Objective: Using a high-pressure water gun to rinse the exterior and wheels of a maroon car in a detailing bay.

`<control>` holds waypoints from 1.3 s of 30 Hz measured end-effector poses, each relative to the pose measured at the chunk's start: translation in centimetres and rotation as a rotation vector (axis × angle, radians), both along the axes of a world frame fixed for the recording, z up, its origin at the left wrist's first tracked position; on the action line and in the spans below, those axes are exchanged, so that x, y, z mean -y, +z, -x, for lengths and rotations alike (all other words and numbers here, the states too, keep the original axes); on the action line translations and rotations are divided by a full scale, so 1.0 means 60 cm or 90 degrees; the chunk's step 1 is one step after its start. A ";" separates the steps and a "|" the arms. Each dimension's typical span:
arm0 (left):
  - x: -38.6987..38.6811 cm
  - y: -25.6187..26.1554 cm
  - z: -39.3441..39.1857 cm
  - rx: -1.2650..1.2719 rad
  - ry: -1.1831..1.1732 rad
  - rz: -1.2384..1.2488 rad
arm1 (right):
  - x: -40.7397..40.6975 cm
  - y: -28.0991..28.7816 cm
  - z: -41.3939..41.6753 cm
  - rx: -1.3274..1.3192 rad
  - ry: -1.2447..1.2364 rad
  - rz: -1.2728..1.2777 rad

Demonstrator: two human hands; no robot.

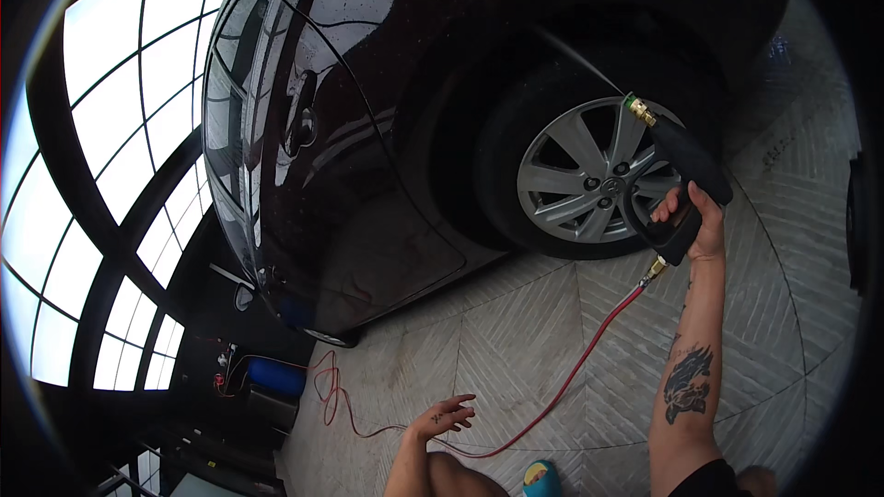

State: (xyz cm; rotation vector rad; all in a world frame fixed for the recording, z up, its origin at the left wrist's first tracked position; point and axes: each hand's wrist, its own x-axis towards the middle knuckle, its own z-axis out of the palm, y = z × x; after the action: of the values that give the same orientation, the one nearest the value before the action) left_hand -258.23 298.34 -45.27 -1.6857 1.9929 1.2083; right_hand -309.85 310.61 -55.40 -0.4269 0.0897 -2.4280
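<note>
My right hand (704,224) is wrapped around the grip of a black pressure washer gun (690,166). From its green-tipped brass nozzle (639,109) a thin jet of water (580,57) shoots toward the wheel arch of a dark car (359,152). Behind the gun stands the car's wheel, a black tyre with a silver alloy rim (573,179). A red hose (587,359) joins a brass fitting at the bottom of the grip. Low in the view, my left hand (447,417) hangs over the floor near the hose, fingers apart and holding nothing.
The hose runs in loose loops (331,386) across the grooved tile floor (518,317) to the left. A blue cylindrical tank (276,376) is at the far wall. My foot wears a teal slipper (542,480). Bright ceiling panels (103,145) shine at left.
</note>
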 end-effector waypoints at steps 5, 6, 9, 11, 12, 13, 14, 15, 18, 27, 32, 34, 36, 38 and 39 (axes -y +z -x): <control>-0.002 0.002 -0.002 0.005 0.007 0.003 | 0.011 -0.015 0.008 -0.056 -0.002 -0.021; -0.003 0.002 -0.002 0.004 0.009 0.005 | 0.012 -0.014 0.008 -0.055 0.001 -0.021; -0.007 0.007 -0.001 0.005 0.016 0.007 | 0.011 -0.011 0.009 -0.078 0.005 -0.010; -0.008 0.009 -0.002 0.006 0.020 0.005 | 0.010 -0.007 0.008 -0.078 0.004 -0.007; -0.008 0.010 -0.004 0.008 0.028 0.002 | 0.013 -0.008 0.008 -0.077 0.006 -0.007; -0.008 0.011 -0.006 0.009 0.036 0.000 | 0.015 -0.011 0.009 -0.077 0.005 -0.007; -0.009 0.012 -0.009 0.010 0.038 0.001 | 0.018 -0.012 0.010 -0.076 0.004 -0.006; -0.009 0.013 -0.009 0.006 0.040 -0.002 | 0.018 -0.012 0.010 -0.076 0.005 -0.008; -0.013 0.019 -0.004 0.004 0.050 -0.008 | 0.018 -0.012 0.014 -0.080 0.002 -0.016; -0.011 0.016 -0.022 -0.008 0.069 -0.013 | 0.036 0.006 0.025 -0.017 0.003 -0.018; -0.011 0.017 -0.034 -0.013 0.088 -0.021 | 0.055 0.023 0.019 -0.097 0.040 -0.003; -0.016 0.019 -0.031 -0.012 0.105 -0.024 | 0.062 0.020 0.026 -0.094 0.027 -0.020; -0.017 0.021 -0.038 -0.015 0.116 -0.028 | 0.063 0.011 0.039 -0.077 0.006 -0.009; -0.018 0.026 -0.046 -0.018 0.130 -0.029 | 0.059 0.004 0.043 0.001 -0.026 -0.006; -0.018 0.028 -0.047 -0.016 0.137 -0.028 | 0.057 -0.002 0.047 0.003 -0.023 -0.010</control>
State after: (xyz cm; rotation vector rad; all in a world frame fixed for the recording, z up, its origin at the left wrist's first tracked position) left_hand -255.42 299.45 -43.61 -1.9105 1.8204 1.3383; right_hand -312.69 307.18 -55.54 -0.4165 0.1147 -2.4625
